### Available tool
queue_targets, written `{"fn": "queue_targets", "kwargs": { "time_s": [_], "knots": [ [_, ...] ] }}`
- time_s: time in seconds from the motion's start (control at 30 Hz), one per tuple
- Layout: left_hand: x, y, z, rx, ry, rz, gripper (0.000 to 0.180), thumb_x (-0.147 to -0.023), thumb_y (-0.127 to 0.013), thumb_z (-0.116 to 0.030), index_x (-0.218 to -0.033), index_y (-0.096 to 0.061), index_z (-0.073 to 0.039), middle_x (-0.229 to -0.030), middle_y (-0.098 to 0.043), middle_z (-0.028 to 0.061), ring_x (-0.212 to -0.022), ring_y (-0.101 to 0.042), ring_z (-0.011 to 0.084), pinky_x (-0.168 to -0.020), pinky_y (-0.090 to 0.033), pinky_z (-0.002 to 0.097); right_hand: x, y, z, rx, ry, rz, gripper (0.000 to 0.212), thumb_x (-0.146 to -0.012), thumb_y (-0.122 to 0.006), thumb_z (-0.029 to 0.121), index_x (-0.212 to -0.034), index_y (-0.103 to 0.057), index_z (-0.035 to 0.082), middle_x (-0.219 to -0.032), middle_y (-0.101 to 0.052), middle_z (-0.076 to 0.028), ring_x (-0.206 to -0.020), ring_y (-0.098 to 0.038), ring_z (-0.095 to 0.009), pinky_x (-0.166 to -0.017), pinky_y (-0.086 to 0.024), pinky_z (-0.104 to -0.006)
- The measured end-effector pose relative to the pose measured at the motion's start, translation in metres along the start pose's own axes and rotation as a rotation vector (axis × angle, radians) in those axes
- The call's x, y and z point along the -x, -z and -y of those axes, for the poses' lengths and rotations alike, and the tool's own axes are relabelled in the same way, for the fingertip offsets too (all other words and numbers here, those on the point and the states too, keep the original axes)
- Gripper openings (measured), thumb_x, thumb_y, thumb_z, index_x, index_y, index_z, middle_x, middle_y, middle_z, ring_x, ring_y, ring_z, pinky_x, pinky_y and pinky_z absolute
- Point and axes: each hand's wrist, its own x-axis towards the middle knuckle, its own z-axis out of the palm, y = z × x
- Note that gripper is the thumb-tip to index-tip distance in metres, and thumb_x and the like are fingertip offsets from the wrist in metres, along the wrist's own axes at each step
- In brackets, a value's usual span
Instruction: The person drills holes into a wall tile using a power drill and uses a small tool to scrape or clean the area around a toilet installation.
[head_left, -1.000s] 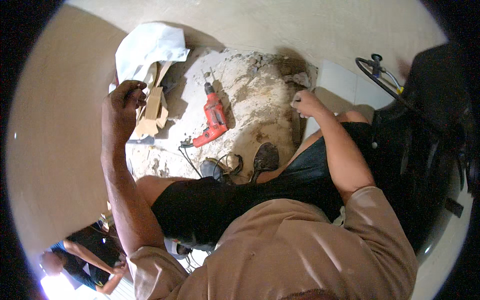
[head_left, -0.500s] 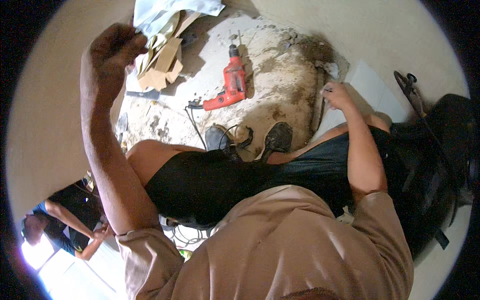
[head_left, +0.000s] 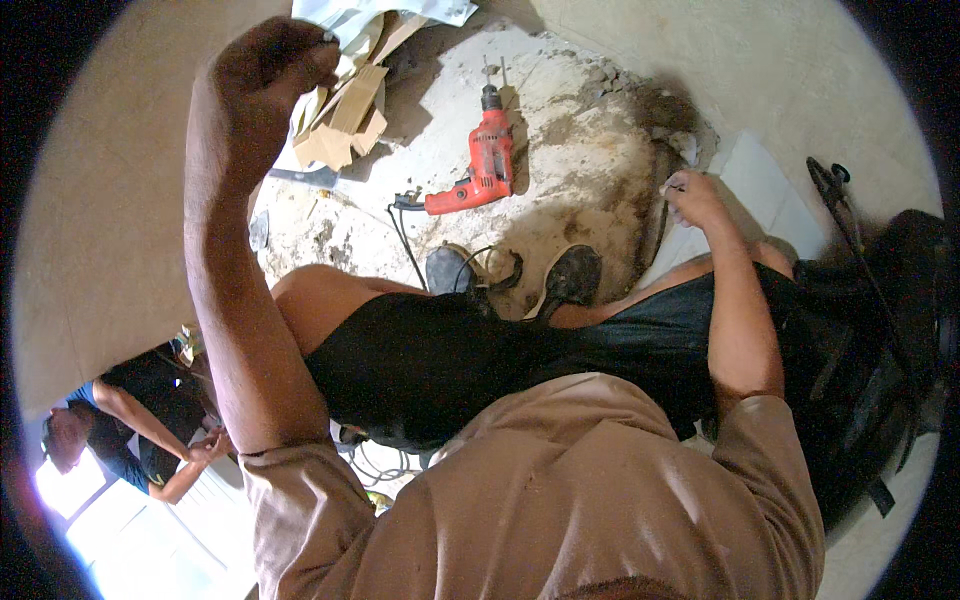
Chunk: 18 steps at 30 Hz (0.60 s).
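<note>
Head view: left hand (head_left: 262, 82) left of drill (head_left: 489, 155), right hand (head_left: 697, 200) to its right; both curled, cannot tell if gripping anything. Cardboard (head_left: 356, 100) left of drill: probably light, stiff; grasp edge.

White sheet (head_left: 450, 9) cut off along the top edge, pale speck (head_left: 329, 37) at the left hand (head_left: 262, 72) too small to name, shoes (head_left: 450, 268) partly hidden behind black shorts (head_left: 395, 360)
</note>
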Motion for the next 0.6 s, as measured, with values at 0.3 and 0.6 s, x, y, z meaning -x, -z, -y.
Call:
{"fn": "queue_targets", "kwargs": {
  "time_s": [0.3, 0.6],
  "knots": [
    [0.021, -0.001, 0.053, 0.414, 0.120, -0.064, 0.017, -0.095, -0.064, -0.009, -0.107, -0.066, 0.003, -0.092, -0.067, 0.0095, -0.086, -0.063, 0.0171, -0.074, -0.051, 0.0322, 0.031, -0.015, 0.039, 0.165, 0.330, -0.169, 0.020, -0.079, -0.064, 0.017, -0.080, -0.070, -0.002, -0.074, -0.067, -0.021, -0.067, -0.066, -0.032, -0.065, -0.052, -0.0476],
    [0.028, -0.014, 0.065, 0.383, -0.043, -0.067, 0.014, -0.092, -0.062, -0.012, -0.103, -0.061, -0.004, -0.068, -0.055, -0.0015, -0.052, -0.045, 0.0069, -0.046, -0.035, 0.0234, 0.072, -0.031, 0.041, 0.100, 0.328, -0.074, 0.029, -0.083, -0.060, 0.011, -0.058, -0.062, -0.003, -0.051, -0.059, -0.016, -0.048, -0.060, -0.028, -0.048, -0.046, -0.0474]
  ]
}}
